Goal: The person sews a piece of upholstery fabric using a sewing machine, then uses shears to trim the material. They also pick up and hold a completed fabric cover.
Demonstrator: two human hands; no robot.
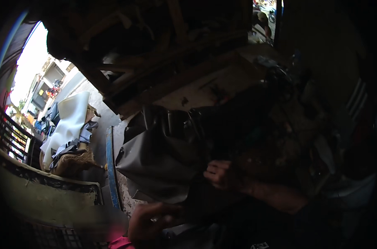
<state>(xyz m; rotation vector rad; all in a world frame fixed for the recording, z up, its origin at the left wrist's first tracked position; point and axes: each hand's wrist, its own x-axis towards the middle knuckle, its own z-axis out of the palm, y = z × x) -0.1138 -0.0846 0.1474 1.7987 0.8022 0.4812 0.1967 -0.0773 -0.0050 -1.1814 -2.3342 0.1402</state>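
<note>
- Dark sheet (155, 159) is lying creased over the blue-edged table (110, 166); apparently being positioned.
- Left hand (149, 220) is resting near its lower edge; grip, can't tell.
- Right hand (221, 175): fingers bending together, clamping unclear.
- Next move's probably needing both hands steadying it.

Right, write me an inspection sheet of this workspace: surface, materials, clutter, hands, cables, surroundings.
Surface: pale, worn tabletop with a chipped blue edge strip.
Materials: dark, glossy, leather-like sheet, creased and bunched.
Clutter: small dark scraps beyond the sheet.
Hands: left hand by the sheet's near edge; right hand, fingers curled, by its right side; grips unclear in shadow.
Cables: nothing seen; much is too dark.
Surroundings: smooth white sheet draped over carved brown wooden furniture, to the left.
</note>
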